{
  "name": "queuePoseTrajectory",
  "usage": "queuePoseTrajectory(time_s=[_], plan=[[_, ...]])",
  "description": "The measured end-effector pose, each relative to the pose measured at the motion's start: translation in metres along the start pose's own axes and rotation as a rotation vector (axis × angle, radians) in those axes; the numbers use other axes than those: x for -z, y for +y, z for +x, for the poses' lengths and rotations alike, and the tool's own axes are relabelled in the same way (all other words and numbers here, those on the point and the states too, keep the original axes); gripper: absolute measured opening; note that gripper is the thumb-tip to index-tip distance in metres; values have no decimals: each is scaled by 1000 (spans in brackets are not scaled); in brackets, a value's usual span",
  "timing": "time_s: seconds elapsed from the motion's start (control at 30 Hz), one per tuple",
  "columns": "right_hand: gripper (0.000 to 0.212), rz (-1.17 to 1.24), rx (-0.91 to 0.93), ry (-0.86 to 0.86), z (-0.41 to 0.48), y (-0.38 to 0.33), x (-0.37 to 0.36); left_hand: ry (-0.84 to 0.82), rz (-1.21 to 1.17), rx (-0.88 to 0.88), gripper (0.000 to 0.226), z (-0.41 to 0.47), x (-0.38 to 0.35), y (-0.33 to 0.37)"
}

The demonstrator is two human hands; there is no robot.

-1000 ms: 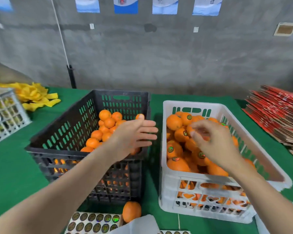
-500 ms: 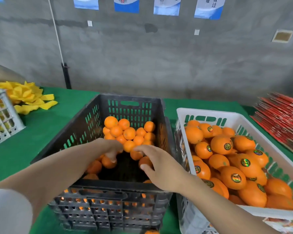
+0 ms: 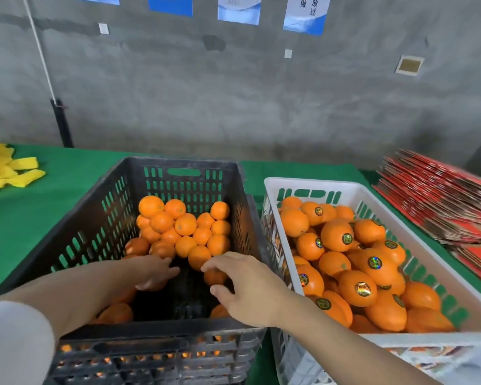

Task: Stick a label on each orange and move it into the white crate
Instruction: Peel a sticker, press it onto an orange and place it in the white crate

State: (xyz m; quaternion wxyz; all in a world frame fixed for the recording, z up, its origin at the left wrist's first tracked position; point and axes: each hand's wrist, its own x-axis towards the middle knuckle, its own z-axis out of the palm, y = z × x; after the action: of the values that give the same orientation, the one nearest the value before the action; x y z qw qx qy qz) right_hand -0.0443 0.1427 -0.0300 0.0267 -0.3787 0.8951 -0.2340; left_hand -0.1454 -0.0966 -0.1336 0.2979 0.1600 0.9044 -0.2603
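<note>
Fingers [image 3: 217, 263] on the right hand [image 3: 247, 290] are curling round one orange [image 3: 214, 277] at the near foot of the pile in the black crate [image 3: 89, 232]. Index is going over the top and thumb is coming in underneath, so it's looking like a grip, if a loose one. Meanwhile the left hand [image 3: 153, 272] is reaching in beside it, palm down, fingers bending over the fruit below. Can't tell if they're actually holding anything, whatever's under there is hiding. The unlabelled oranges [image 3: 184, 226] are heaping against the far wall, and the white crate [image 3: 311, 184] just to the right is filling up with labelled oranges [image 3: 372, 270].

What's worrying me: that orange is sitting at the bottom of the slope, so yanking it out is probably going to send a few rolling down. Also both hands are going in at once and no label sheet is showing, so a bare one could be slipping straight into the white crate by habit.
</note>
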Motion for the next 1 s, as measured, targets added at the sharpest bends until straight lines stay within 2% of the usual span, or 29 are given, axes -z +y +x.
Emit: queuePoseTrajectory(time_s=[0.1, 0.2, 0.27, 0.33, 0.4, 0.47, 0.6, 0.67, 0.77, 0.83, 0.9, 1.0], plan=[[32, 55, 8, 51, -1, 1, 1, 244, -252, 27, 63, -21, 28, -8], [26, 108, 39, 150, -4, 3, -1, 494, -747, 20, 56, -57, 66, -20], [21, 142, 55, 242, -7, 3, -3, 674, -1130, -59, 54, -87, 82, -17], [17, 173, 65, 316, -9, 1, -3, 779, -1495, -188, 51, -120, 89, -5], [15, 212, 70, 367, -16, 0, -2, 826, -1762, -307, 48, -149, 92, 16], [15, 269, 78, 410, -29, 0, -1, 879, -1919, -383, 47, -174, 92, 41], [16, 366, 135, 486, -74, 3, -5, 913, -1913, -483, 53, -214, 82, 99], [15, 376, 178, 563, -100, 10, -13, 841, -1851, -506, 58, -226, 70, 128], [12, 387, 112, 578, -137, 28, -31, 692, -1767, -469, 68, -230, 46, 173], [17, 374, 78, 455, -155, 43, -47, 606, -1726, -397, 64, -223, 33, 200], [29, 378, -3, 255, -164, 58, -65, 509, -1725, -320, 58, -211, 21, 224], [14, 265, -165, -10, -167, 83, -96, 397, -1802, -163, 48, -187, 5, 251]])
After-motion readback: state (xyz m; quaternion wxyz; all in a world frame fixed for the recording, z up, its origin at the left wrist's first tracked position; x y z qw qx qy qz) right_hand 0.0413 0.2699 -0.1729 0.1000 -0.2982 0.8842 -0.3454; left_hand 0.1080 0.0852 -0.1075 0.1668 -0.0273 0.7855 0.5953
